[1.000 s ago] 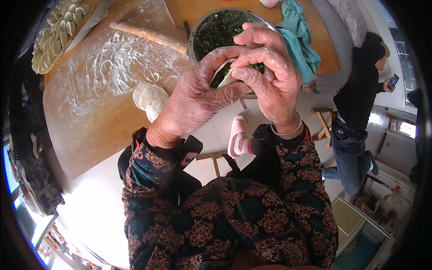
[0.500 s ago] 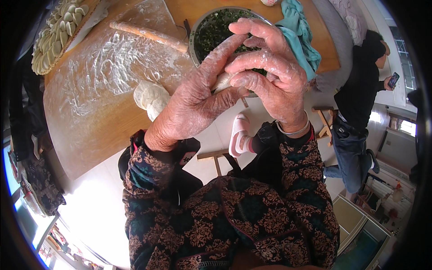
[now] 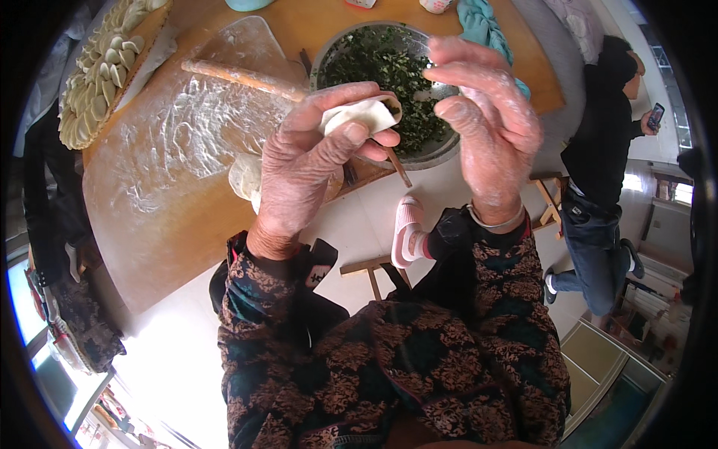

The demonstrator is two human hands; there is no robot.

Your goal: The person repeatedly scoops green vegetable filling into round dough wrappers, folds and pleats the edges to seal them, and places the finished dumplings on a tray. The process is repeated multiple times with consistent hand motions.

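My left hand (image 3: pixel 295 168) is closed on a folded dumpling (image 3: pixel 357 114), thumb on its near side. Dark green filling shows at the dumpling's right end, where the wrapper gapes. To the right, apart from the dumpling, my right hand (image 3: pixel 493 142) is raised with fingers bent and spread, nothing visible between them. Flour whitens the skin of this hand. Beyond both hands stands a metal bowl (image 3: pixel 447 152) of chopped green filling (image 3: pixel 374 60), partly hidden by them. A lump of dough (image 3: pixel 244 178) lies just left of my left wrist.
A rolling pin (image 3: pixel 239 78) rests on the floured board (image 3: pixel 142 232). At the far left, rows of dumplings (image 3: pixel 101 82) fill a tray. A teal cloth (image 3: pixel 482 22) lies beyond my right hand. On the right, a person (image 3: pixel 598 142) holds a phone near a wooden stool (image 3: pixel 550 202).
My hands have come apart: the right one has let go and moved right. The dumpling, mostly hidden between them before, now shows in my left hand.
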